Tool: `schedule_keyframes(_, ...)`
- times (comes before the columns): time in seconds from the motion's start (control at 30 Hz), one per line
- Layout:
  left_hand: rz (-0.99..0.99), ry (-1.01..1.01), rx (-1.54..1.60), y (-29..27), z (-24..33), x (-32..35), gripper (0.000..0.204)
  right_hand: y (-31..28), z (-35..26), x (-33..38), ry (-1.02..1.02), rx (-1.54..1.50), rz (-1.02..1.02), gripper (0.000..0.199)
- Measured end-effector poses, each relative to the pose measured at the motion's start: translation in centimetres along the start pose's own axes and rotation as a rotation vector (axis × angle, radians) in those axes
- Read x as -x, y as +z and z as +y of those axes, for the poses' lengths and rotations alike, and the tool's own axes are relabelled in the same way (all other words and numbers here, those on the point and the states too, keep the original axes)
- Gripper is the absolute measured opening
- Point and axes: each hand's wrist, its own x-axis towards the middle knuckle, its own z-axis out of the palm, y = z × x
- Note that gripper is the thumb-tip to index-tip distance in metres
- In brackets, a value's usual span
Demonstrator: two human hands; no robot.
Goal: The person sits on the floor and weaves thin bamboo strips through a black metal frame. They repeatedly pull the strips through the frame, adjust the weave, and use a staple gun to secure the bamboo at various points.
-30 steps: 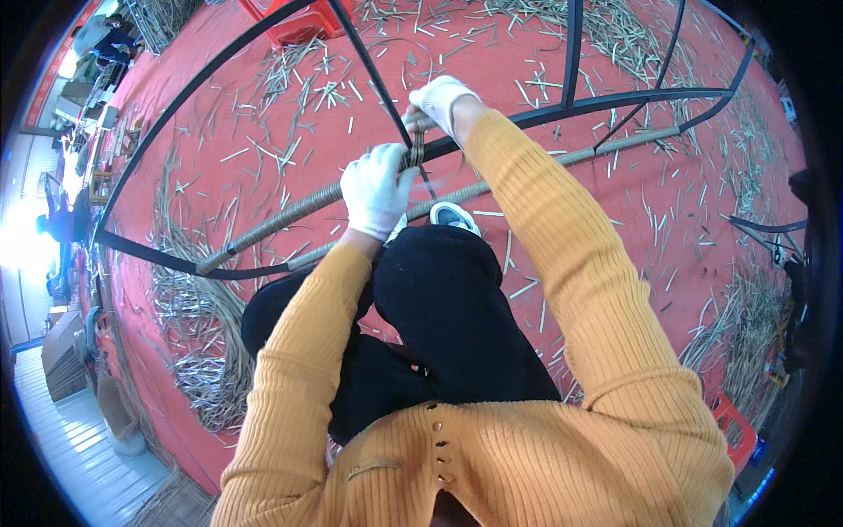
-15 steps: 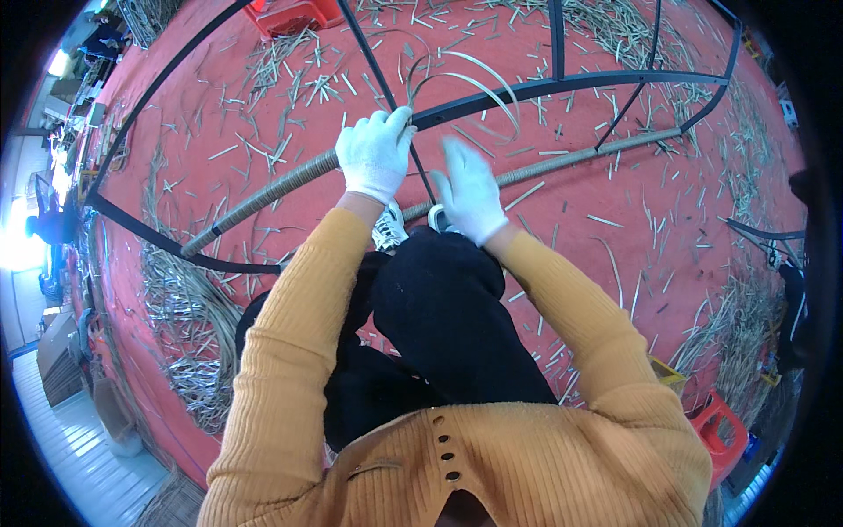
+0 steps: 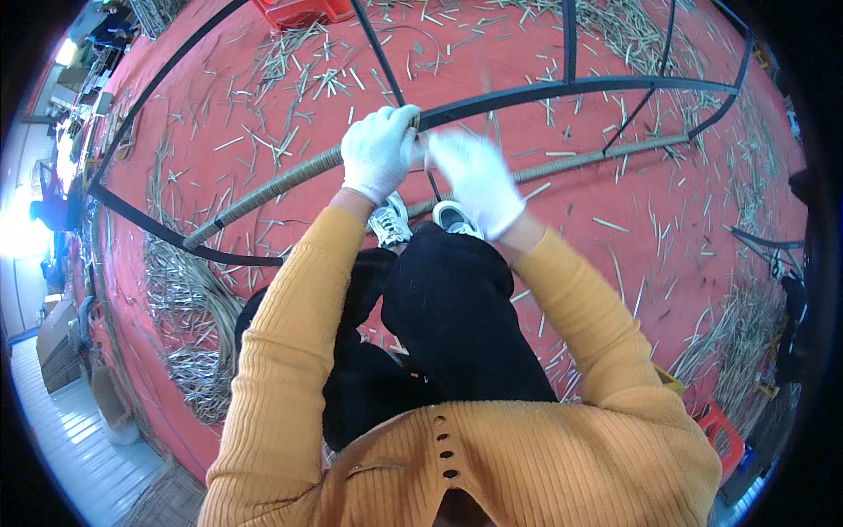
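Note:
A dark metal frame [image 3: 544,89] stretches across in front of me. One of its bars is wound with tan strip from the left end up to my left hand, forming a wrapped bar [image 3: 281,181]. My left hand [image 3: 379,151], in a white glove, is closed around this bar where the winding ends and the bare dark metal begins. Just right of it, my gloved right hand [image 3: 474,180] is smeared by motion, so its fingers do not show clearly. A faint pale strip seems to lie between the hands, too blurred to follow.
A second wrapped bar [image 3: 597,156] of the frame runs low behind my right hand. Cut strip pieces litter the red floor [image 3: 562,255]. Strip bundles [image 3: 198,299] lie at the left. Red plastic stools [image 3: 303,12] stand at the far edge and lower right. My shoes [image 3: 389,221] are beneath the frame.
The pale strip that looped up beyond my left hand no longer shows there. My right hand has moved slightly, still blurred, beside the left. My left hand keeps its hold on the bar.

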Motion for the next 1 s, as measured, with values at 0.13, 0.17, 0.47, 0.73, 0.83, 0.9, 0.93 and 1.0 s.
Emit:
schedule_keyframes(0.13,0.146,-0.088,0.100,-0.1,1.7,1.3,0.025,-1.0,3.1,-10.5,0.413,-0.495,-0.058,0.033)
schedule_keyframes(0.17,0.139,-0.084,0.037,0.0,2.4,1.6,0.031,-0.5,4.5,-12.3,0.588,-0.313,-0.169,0.032)
schedule_keyframes(0.47,-0.069,-0.194,-0.134,0.8,1.9,-1.3,0.028,-2.7,2.7,-6.5,-0.428,0.650,0.260,0.021)
schedule_keyframes(0.73,-0.490,-0.335,0.106,-1.5,0.5,-3.1,0.043,3.7,10.4,-1.1,-0.013,0.424,0.335,0.030)
schedule_keyframes(0.83,-0.479,-0.308,0.112,-1.6,0.7,-3.0,0.041,4.4,13.5,-2.4,-0.112,0.186,0.162,0.030)
schedule_keyframes(0.9,-0.395,-0.277,0.111,-1.2,0.9,-2.7,0.041,4.2,14.1,-2.3,-0.131,0.400,0.186,0.020)
schedule_keyframes(0.93,-0.365,-0.282,0.100,-0.9,1.0,-2.4,0.041,4.2,13.9,-1.9,-0.154,0.501,0.197,0.016)
schedule_keyframes(1.0,-0.257,-0.171,0.094,-0.4,1.1,-2.2,0.037,4.2,13.2,-1.2,-0.048,0.198,0.136,0.015)
